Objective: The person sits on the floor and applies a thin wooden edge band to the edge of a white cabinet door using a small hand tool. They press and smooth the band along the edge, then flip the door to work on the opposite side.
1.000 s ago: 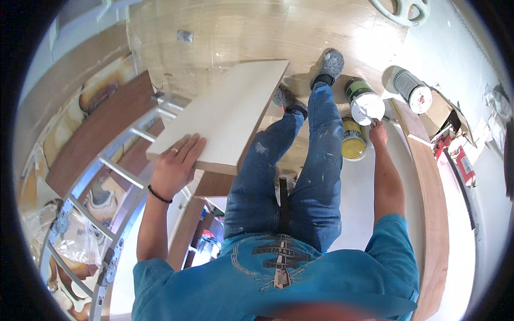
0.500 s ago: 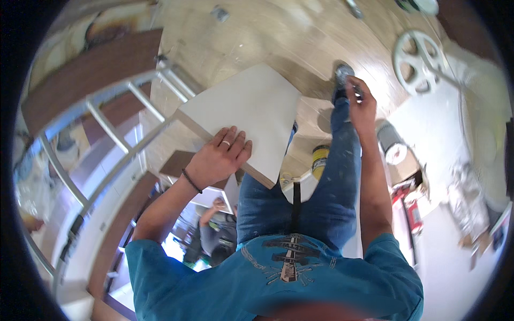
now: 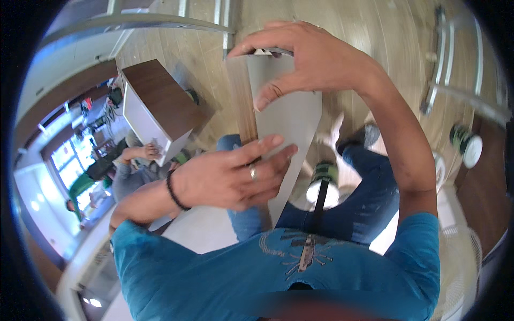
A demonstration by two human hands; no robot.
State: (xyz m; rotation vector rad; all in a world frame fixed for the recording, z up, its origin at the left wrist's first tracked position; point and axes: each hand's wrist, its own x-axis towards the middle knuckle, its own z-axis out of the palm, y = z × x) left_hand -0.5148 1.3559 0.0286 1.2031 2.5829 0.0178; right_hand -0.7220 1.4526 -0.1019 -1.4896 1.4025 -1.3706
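Observation:
A thick white panel (image 3: 292, 115) with a wood-coloured edge (image 3: 243, 101) stands in front of my body, between my legs. My right hand (image 3: 321, 59) arches over its far end, fingers at the corner and thumb over the white face. Something small, dark and shiny shows beneath those fingers; its kind is hidden. Across the wood edge, nearer to me, lies my left hand (image 3: 233, 174), its fingers stretched out and slightly apart. It wears a ring and a dark bead bracelet.
A brown and white box-like cabinet (image 3: 160, 101) is at left, with another person's hand (image 3: 152, 151) on it. Ladder rails (image 3: 160, 20) cross the far left; metal rails (image 3: 440, 59) stand right. Green-labelled cans stand between my legs (image 3: 324, 190) and at right (image 3: 465, 143).
The panel has turned so its wood edge runs away from me. My right hand has come from the right onto its far end. The whole view has swung round.

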